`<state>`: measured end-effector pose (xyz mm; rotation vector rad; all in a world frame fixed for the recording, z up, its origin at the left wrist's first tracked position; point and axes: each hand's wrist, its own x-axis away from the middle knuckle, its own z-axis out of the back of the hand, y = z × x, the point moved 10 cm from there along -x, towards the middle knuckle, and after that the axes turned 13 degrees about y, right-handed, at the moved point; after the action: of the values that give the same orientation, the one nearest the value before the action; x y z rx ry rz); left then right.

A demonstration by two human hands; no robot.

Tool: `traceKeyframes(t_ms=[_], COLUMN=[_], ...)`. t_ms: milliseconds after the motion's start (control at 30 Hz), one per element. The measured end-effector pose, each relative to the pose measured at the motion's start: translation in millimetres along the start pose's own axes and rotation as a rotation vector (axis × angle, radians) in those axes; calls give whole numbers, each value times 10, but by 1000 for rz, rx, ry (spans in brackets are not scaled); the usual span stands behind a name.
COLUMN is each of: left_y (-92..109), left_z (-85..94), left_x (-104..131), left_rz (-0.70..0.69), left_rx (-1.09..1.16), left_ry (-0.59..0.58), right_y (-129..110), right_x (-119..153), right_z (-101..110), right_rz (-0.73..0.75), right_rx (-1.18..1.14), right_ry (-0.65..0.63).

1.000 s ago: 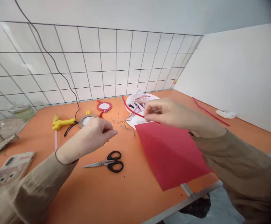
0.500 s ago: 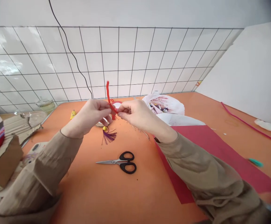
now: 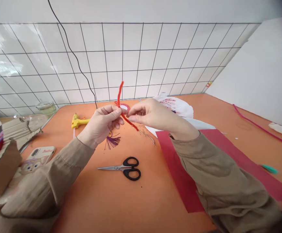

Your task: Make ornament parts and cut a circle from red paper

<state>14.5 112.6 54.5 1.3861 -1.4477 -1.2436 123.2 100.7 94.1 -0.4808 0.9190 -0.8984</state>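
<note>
My left hand (image 3: 105, 121) pinches a red pipe cleaner (image 3: 129, 123) between thumb and index finger, above the orange table. One end of the pipe cleaner points upward and the other slants down to the right; a small red loop shows where they cross. Close beside the lower end is my right hand (image 3: 147, 113), its thumb and index finger curved with a gap between them. Beneath the hands lies a purple tassel with a yellow bead (image 3: 113, 140). Scissors with black handles (image 3: 131, 169) rest nearer to me, blades to the left.
A yellow glue gun (image 3: 79, 122) is behind my left wrist. A phone in a cartoon case (image 3: 37, 158) and cardboard pieces (image 3: 3, 165) sit at left. Red paper (image 3: 179, 171) lies under my right forearm, with a white plastic bag (image 3: 179, 106) behind. A magenta pipe cleaner (image 3: 262, 125) is at right.
My right fingers have come off the red pipe cleaner, and its lower end now sticks out to the lower right. Both hands have shifted slightly right in view; the glue gun shows more.
</note>
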Motion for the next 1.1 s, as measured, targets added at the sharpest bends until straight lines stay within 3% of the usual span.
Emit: traceKeyframes(t_ms=[100, 167, 367, 667, 767, 933, 1100], left_y=[57, 96, 180, 196, 113, -113, -190], left_z=[-37, -70, -156, -101, -153, -236, -262], left_x=[38, 77, 173, 136, 148, 187, 206], left_rz=[-104, -167, -294, -314, -220, 83, 175], left_rx=[-121, -222, -454, -559, -484, -226, -151], left_ry=[11, 10, -15, 1, -91, -235, -273], right_y=[-37, -68, -36, -27, -23, -40, -72], right_x=[-4, 11, 35, 0, -8, 17, 32], right_z=[184, 197, 99, -7, -11, -61, -58], right_rz=[-28, -28, -71, -82, -77, -19, 77], right_rx=[-84, -144, -69, -177, -214, -202, -81], right_ry=[208, 250, 162, 66, 41, -125, -185])
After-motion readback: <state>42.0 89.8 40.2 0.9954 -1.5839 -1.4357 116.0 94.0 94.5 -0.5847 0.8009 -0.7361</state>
